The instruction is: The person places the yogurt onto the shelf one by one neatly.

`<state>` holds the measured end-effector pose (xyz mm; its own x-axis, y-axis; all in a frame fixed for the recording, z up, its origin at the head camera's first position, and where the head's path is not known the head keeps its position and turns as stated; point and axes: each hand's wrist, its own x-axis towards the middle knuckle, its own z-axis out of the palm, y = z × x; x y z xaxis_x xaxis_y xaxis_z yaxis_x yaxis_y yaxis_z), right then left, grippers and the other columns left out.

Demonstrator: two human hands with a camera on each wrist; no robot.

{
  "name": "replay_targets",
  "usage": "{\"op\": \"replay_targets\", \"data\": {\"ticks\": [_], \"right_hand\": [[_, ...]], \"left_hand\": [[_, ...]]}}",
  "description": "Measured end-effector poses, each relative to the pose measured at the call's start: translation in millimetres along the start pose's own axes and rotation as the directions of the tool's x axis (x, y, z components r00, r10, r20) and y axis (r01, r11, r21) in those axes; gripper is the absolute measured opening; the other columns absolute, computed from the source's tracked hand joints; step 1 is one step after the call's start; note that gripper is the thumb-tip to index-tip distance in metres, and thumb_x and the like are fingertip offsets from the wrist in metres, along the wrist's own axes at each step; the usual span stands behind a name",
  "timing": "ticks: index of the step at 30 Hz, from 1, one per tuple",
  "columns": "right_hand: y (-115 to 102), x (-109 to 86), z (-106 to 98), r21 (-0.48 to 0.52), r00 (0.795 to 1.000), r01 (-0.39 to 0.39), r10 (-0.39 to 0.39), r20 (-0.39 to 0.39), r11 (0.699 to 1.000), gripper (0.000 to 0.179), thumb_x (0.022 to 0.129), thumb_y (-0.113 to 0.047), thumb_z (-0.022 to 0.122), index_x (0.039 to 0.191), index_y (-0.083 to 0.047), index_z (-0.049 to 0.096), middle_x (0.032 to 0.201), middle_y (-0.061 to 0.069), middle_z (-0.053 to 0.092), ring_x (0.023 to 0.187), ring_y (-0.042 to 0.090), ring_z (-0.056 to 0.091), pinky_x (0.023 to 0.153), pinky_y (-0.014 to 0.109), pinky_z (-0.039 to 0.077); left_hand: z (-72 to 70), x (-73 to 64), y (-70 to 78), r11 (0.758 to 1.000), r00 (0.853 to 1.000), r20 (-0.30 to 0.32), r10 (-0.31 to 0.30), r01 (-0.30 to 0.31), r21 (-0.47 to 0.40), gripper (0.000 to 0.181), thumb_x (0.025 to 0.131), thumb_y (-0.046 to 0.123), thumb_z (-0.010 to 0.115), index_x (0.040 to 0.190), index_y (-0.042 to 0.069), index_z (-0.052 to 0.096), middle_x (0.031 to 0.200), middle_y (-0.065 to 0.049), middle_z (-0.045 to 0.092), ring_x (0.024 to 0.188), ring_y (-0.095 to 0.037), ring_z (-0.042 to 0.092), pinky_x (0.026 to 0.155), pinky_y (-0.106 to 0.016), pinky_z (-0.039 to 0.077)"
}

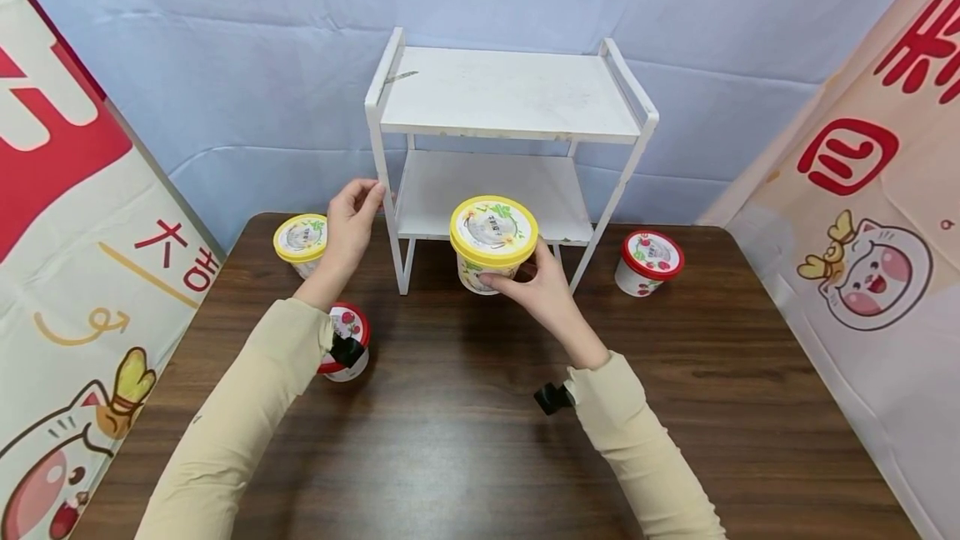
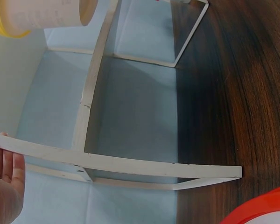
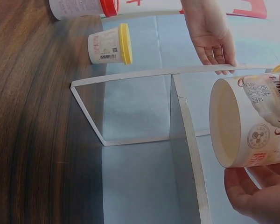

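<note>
My right hand (image 1: 546,294) grips a paper cup with a yellow lid (image 1: 493,230), thumb on the near side. The cup is upright in front of the lower shelf board (image 1: 487,173) of a white two-tier rack (image 1: 510,94). From the right wrist view, the cup's underside shows, and the fingers of this hand (image 3: 266,196) wrap its side. My left hand (image 1: 348,223) holds the rack's left front post (image 1: 386,190) between thumb and fingers. In the left wrist view some of its fingers (image 2: 7,163) pass behind that post.
Another yellow-lidded cup (image 1: 300,240) stands left of the rack, partly behind my left arm. Nearer, a red-lidded cup (image 1: 351,322) is partly covered by the left sleeve. A second red-lidded cup (image 1: 649,263) stands right of the rack on the dark wooden table (image 1: 450,440).
</note>
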<state>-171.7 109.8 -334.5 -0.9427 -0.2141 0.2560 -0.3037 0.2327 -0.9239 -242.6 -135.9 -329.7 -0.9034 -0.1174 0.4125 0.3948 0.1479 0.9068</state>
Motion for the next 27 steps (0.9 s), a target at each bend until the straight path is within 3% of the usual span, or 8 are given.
{"op": "replay_targets", "data": {"ticks": [7,13,18,21,24,27], "right_hand": [[2,7.7,2,-0.010,1.000,0.019,-0.019,-0.011,1.000,0.068,0.075,0.000,0.072,0.132,0.000,0.036,0.123,0.016,0.049,0.113,0.027,0.048,0.090,0.041,0.043],[24,19.9,2,-0.017,1.000,-0.017,0.017,-0.026,1.000,0.073,0.073,-0.012,0.077,0.134,-0.010,0.037,0.124,0.008,0.049,0.112,0.021,0.049,0.091,0.038,0.044],[28,25.1,5,-0.030,1.000,-0.004,0.003,-0.029,1.000,0.073,0.072,-0.018,0.078,0.134,-0.014,0.038,0.124,0.005,0.050,0.111,0.019,0.049,0.089,0.037,0.044],[27,27.7,7,-0.029,1.000,0.001,-0.001,-0.027,1.000,0.072,0.073,-0.019,0.077,0.133,-0.013,0.038,0.123,0.005,0.049,0.110,0.020,0.049,0.089,0.038,0.045],[26,30.5,9,-0.039,0.999,-0.014,0.012,-0.031,0.999,0.072,0.073,-0.020,0.077,0.133,-0.012,0.038,0.122,0.006,0.049,0.111,0.019,0.048,0.089,0.037,0.044],[26,33.1,10,-0.044,0.999,-0.039,0.038,-0.032,0.998,0.073,0.072,-0.018,0.078,0.133,-0.011,0.038,0.121,0.008,0.048,0.111,0.020,0.047,0.089,0.038,0.044]], "left_hand": [[0.2,0.8,0.4,1.000,1.000,-0.002,0.006,-0.006,-0.003,0.024,0.093,0.006,0.050,0.100,-0.016,0.056,0.095,-0.032,0.058,0.073,-0.003,0.054,0.073,-0.023,0.047],[0.2,0.7,0.3,1.000,1.000,0.003,0.003,-0.003,-0.001,0.025,0.093,0.006,0.050,0.100,-0.017,0.056,0.095,-0.031,0.058,0.074,-0.003,0.053,0.076,-0.029,0.048],[0.2,0.8,-0.3,1.000,1.000,0.006,0.004,-0.004,-0.001,0.025,0.093,0.006,0.050,0.100,-0.017,0.056,0.096,-0.033,0.058,0.074,-0.003,0.054,0.075,-0.023,0.048],[0.0,0.7,-0.5,1.000,1.000,0.003,0.005,-0.005,0.000,0.025,0.093,0.006,0.050,0.100,-0.017,0.056,0.095,-0.032,0.058,0.074,-0.004,0.054,0.076,-0.028,0.048],[-0.1,0.5,-0.6,1.000,1.000,-0.001,0.005,-0.005,-0.003,0.024,0.093,0.006,0.050,0.100,-0.016,0.057,0.089,-0.024,0.059,0.073,-0.007,0.054,0.077,-0.035,0.048],[-0.3,0.5,-1.3,1.000,1.000,-0.003,0.007,-0.007,-0.008,0.024,0.093,0.006,0.051,0.099,-0.016,0.057,0.083,-0.010,0.058,0.073,-0.012,0.053,0.073,-0.026,0.047]]}}
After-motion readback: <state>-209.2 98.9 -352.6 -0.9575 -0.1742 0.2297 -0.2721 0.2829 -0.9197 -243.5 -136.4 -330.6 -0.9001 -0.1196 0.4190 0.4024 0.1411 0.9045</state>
